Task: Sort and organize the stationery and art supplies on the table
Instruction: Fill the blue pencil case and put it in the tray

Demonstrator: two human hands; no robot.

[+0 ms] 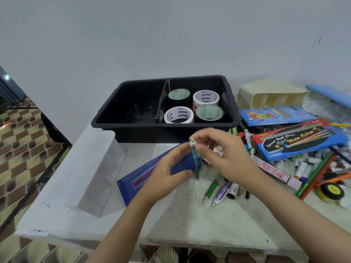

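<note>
A dark blue pencil pouch (140, 179) lies on the table in front of me. My left hand (167, 173) grips its right end and holds it up. My right hand (220, 152) pinches a teal pen (195, 162) with a white cap, upright, its lower tip at the pouch's mouth. A black divided bin (117, 118) stands behind; its right compartment holds several tape rolls (206, 99), its left compartment is bare.
Loose pens (214, 186) lie right of the pouch. Further right are a blue water-colour box (296, 143), a coloured-pencil box (273, 114), pencils, paint tubes and a yellow tape measure (330, 192). A cream organizer (269, 95) lies tipped at the back right. White paper (76, 168) covers the table's left.
</note>
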